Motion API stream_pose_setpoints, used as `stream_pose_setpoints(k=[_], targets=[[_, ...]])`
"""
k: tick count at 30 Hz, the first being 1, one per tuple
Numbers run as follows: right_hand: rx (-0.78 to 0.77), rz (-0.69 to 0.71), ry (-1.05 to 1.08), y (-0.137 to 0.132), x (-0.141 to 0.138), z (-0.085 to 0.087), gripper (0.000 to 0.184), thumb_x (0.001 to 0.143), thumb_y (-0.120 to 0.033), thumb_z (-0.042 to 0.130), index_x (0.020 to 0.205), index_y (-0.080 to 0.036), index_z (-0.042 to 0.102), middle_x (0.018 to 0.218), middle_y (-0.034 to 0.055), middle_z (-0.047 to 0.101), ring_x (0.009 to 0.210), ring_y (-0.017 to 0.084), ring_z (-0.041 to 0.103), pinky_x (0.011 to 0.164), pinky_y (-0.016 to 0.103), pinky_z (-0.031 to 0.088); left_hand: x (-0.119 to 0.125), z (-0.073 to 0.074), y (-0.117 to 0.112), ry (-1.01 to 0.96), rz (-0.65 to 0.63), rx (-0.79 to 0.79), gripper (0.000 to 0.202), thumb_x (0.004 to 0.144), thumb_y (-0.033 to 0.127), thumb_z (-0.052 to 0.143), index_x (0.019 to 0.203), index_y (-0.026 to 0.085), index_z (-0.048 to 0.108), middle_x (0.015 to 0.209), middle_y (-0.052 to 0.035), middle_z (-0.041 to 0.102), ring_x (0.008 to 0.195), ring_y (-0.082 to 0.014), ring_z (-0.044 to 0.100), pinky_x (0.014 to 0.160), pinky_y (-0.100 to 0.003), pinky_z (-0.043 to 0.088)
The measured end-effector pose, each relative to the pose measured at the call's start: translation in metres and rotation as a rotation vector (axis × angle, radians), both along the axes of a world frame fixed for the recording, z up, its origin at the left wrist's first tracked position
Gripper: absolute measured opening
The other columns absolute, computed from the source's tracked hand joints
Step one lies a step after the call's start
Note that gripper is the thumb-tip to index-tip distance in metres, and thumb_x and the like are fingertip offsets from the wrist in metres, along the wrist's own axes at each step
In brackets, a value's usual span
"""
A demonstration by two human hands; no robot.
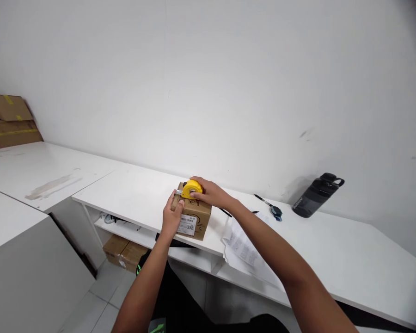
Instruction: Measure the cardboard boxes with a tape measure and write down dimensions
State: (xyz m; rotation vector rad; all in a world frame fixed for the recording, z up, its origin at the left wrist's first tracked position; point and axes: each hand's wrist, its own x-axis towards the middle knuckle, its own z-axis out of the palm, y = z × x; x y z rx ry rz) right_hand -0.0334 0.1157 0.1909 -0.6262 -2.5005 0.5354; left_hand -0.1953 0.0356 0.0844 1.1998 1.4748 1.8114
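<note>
A small cardboard box (197, 221) with a white shipping label on its front stands near the front edge of the white table (333, 249). My right hand (210, 192) is closed on a yellow tape measure (191, 188) that rests on top of the box. My left hand (172, 215) grips the box's left end, thumb and fingers pinched at the short stretch of tape blade pulled out along the top edge.
Printed paper sheets (244, 249) hang over the table's front edge right of the box. Behind them lie a black pen (261, 199), a small dark object (276, 212) and a dark water bottle (315, 195) on its side. Cardboard boxes (7, 122) stack at far left, more (123, 252) under the table.
</note>
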Motion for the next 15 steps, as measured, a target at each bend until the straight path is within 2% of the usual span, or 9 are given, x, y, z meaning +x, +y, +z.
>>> stream_pose_setpoints(k=[3,6,9,12,15], targets=[[0.026,0.003,-0.009,0.000,-0.022,0.000,0.049,0.088,-0.043,0.057,0.133,-0.025,0.047,0.124,0.0057,0.063,0.103,0.021,0.061,0.087,0.036,0.047,-0.001,0.000,0.001,0.026,0.028,0.012,0.057,0.088,0.041,0.058,0.140,0.021,0.049,0.136,-0.0081,0.059,0.124,-0.0264,0.056,0.102,-0.035,0.047],[0.035,-0.027,-0.013,0.003,-0.029,-0.002,0.054,0.088,-0.045,0.058,0.137,-0.025,0.045,0.127,0.0058,0.062,0.107,0.023,0.060,0.089,0.036,0.047,-0.001,0.002,0.003,0.019,0.053,0.012,0.055,0.087,0.042,0.058,0.138,0.021,0.052,0.132,-0.0077,0.062,0.120,-0.0267,0.058,0.101,-0.036,0.048],[0.034,-0.076,0.014,0.005,-0.030,-0.006,0.059,0.089,-0.047,0.057,0.140,-0.023,0.042,0.133,0.0080,0.059,0.114,0.025,0.058,0.094,0.039,0.046,0.001,0.004,0.006,-0.001,0.044,-0.018,0.055,0.086,0.042,0.059,0.137,0.022,0.052,0.131,-0.0080,0.062,0.117,-0.0264,0.060,0.098,-0.035,0.050],[0.097,-0.106,0.090,-0.002,-0.025,-0.009,0.058,0.091,-0.045,0.056,0.142,-0.021,0.041,0.137,0.0104,0.056,0.119,0.026,0.056,0.098,0.041,0.044,0.002,0.002,0.013,0.011,0.084,-0.017,0.057,0.086,0.042,0.060,0.138,0.022,0.050,0.132,-0.0089,0.061,0.115,-0.0256,0.061,0.097,-0.035,0.050],[0.199,-0.113,0.257,-0.019,-0.012,-0.014,0.064,0.092,-0.048,0.055,0.146,-0.022,0.034,0.136,0.0116,0.056,0.121,0.025,0.054,0.101,0.040,0.044,-0.003,-0.001,0.036,0.093,0.142,0.009,0.055,0.084,0.047,0.061,0.131,0.020,0.052,0.126,-0.0103,0.063,0.112,-0.0263,0.062,0.096,-0.038,0.050]])
